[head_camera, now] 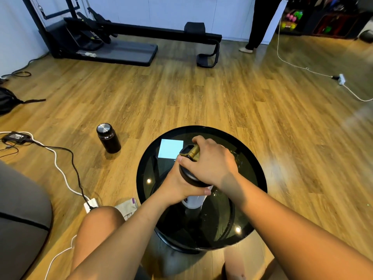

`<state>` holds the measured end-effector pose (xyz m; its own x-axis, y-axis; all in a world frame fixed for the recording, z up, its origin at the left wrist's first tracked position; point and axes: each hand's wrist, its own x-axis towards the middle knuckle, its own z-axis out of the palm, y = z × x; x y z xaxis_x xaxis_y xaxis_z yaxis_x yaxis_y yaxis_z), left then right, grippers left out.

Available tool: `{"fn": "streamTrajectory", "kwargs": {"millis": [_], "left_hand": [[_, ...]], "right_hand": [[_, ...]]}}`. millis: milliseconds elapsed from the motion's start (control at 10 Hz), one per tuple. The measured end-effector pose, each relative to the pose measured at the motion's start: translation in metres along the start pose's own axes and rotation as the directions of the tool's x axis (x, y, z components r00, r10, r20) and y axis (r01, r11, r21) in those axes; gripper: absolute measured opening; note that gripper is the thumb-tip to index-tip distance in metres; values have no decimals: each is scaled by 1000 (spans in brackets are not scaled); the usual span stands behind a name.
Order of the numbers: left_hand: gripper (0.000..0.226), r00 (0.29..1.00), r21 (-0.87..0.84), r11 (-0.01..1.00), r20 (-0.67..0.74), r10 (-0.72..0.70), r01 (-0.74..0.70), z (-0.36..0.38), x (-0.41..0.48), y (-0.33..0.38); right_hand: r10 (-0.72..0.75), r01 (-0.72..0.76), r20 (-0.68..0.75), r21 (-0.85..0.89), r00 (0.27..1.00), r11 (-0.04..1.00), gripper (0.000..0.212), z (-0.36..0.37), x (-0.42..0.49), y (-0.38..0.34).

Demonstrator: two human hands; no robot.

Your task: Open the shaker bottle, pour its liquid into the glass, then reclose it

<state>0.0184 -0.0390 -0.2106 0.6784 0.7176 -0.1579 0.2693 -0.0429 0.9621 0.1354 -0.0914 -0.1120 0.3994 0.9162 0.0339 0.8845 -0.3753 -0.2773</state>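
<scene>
The shaker (193, 201) is held upright over the round black table (260, 178). Its white body is gripped by the left hand (181, 184), while its dark lid (188, 174) is clamped by the right hand (212, 164).

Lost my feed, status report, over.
Left hand grips shaker bottle body on round table. Right hand clamped on lid. Glass mostly hidden behind right hand.
</scene>
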Motion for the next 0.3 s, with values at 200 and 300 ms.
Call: {"fn": "streamTrajectory", "kwargs": {"millis": [200,300], "left_hand": [[110,963,68,997,262,-58,42,-28,-4,23],[130,976,13,998,212,-58,56,-66,-12,60]], "right_hand": [[0,-8,142,58,990,998,91,-6,0,-1],[-23,-86,266,388,964,918,103,-41,5,3]]}}
